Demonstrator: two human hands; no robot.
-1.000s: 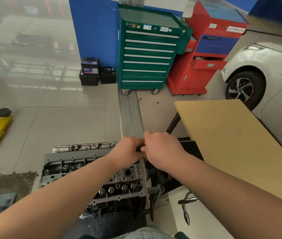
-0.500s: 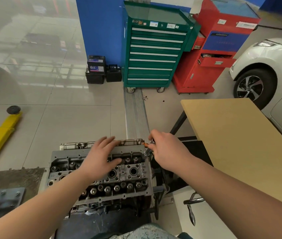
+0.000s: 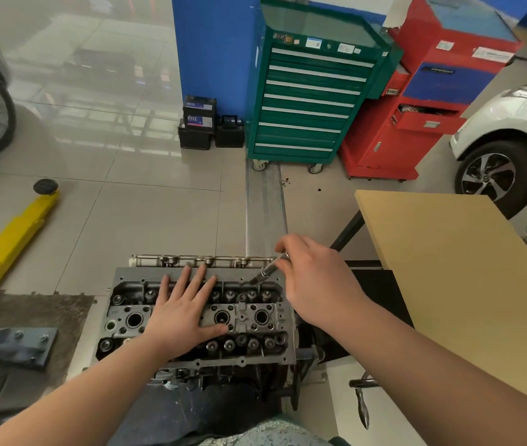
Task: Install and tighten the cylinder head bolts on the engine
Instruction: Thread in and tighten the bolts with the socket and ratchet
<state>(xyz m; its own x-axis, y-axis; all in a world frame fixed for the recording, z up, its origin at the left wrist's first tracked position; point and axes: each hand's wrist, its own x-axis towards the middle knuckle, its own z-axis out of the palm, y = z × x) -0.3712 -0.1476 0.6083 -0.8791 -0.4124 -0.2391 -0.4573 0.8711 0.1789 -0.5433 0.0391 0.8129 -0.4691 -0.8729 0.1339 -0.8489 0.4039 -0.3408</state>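
The left hand [image 3: 185,312] lies flat with fingers spread on the cylinder head [image 3: 249,320], low in the middle. The right hand [image 3: 317,281] pinches a long bolt [image 3: 268,270], tip at the head's far right edge. Farther off stands a green tool chest [image 3: 307,101].

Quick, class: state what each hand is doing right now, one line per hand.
Left hand: open, fingers spread, resting flat on the cylinder head.
Right hand: closed, gripping a metal tool whose tip points down at the head's far edge.
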